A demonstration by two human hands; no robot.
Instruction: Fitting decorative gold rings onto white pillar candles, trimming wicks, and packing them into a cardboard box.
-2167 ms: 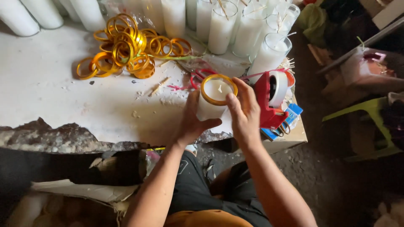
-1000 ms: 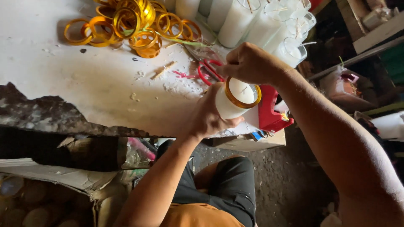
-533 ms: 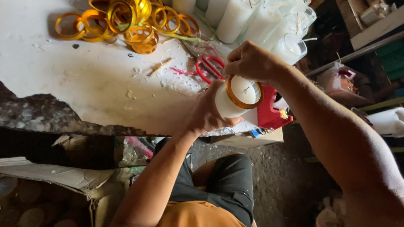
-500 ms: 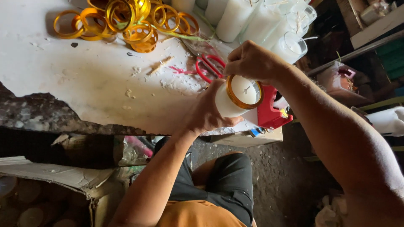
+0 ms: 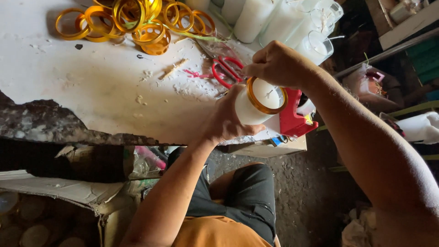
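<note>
Two hands meet at the near right edge of the desk (image 5: 91, 91). My left hand (image 5: 226, 121) wraps around a white candle (image 5: 249, 107) from below, holding it tilted just off the desk edge. My right hand (image 5: 279, 64) is closed, fingers pinching the orange ring (image 5: 266, 96) around the candle's top. Just right sits a red tape dispenser (image 5: 295, 119). Beyond lie red scissors (image 5: 226, 71), then loose orange rings (image 5: 132, 18) far left and tall white candles (image 5: 274, 18) far right.

Loose gold rings (image 5: 132, 20) heaped on white table (image 5: 91, 87); red scissors (image 5: 227, 72) nearby; red dispenser (image 5: 295, 120) at edge.
</note>
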